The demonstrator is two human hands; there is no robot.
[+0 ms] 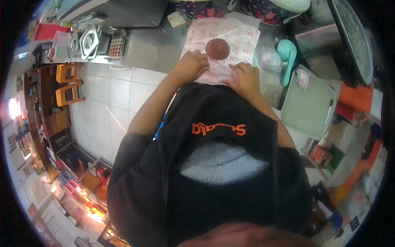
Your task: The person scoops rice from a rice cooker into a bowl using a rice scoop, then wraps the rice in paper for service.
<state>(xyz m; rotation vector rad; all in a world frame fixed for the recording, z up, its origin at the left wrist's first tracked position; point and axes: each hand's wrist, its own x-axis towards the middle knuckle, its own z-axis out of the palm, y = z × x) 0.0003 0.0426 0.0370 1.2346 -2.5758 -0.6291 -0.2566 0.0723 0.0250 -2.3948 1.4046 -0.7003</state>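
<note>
A sheet of white paper with pink-red lettering [242, 33] lies on the metal counter. On it rests a round, brown, grainy-looking ball or patty [217, 49]. My left hand [192, 66] has its fingers curled on the paper's near left part, just beside the brown round. At the near right edge, my right hand [246, 79] pinches the sheet between thumb and fingers. The near part of the paper between my hands looks folded up toward the round, which neither hand touches.
Right of the paper sit a clear plastic-looking bundle [270, 59] and a turquoise ladle-like scoop [287, 55]. Beyond are a pale green tray [306, 107], a small wrapped packet [303, 77] and dark patterned pots [201, 9]. Metal containers [89, 41] and a tray of small rounds [117, 44] stand left.
</note>
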